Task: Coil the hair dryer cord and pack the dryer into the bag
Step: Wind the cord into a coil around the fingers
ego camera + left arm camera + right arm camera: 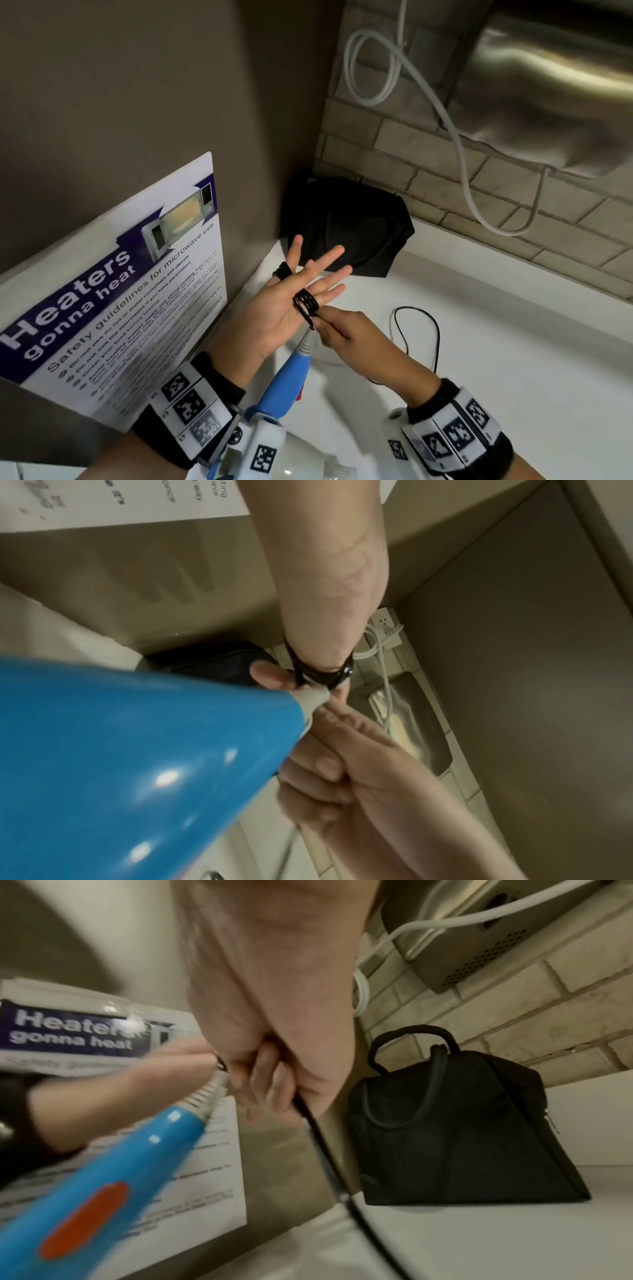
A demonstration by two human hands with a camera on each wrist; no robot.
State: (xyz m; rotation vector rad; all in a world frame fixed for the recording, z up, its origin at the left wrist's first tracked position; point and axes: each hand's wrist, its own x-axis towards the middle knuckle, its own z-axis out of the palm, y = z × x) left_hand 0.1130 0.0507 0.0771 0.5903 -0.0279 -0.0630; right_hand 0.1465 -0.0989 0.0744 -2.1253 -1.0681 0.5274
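My left hand (291,301) is held up flat with straight, spread fingers, and the black cord (306,303) is wound in several turns across its palm. My right hand (346,337) pinches the cord just below those turns, beside the grey strain relief of the hair dryer's blue handle (284,387). The dryer's white body hangs low between my wrists. In the right wrist view the cord (325,1145) runs from my right hand (274,1056) down to the counter. The loose cord (421,329) lies looped there. The black bag (346,226) stands in the corner behind my hands, closed as far as I can see.
A laminated microwave poster (120,291) leans on the left wall. A steel appliance (548,85) with a white cable (459,137) hangs on the brick wall at the right. The white counter (513,308) stretches right of the bag.
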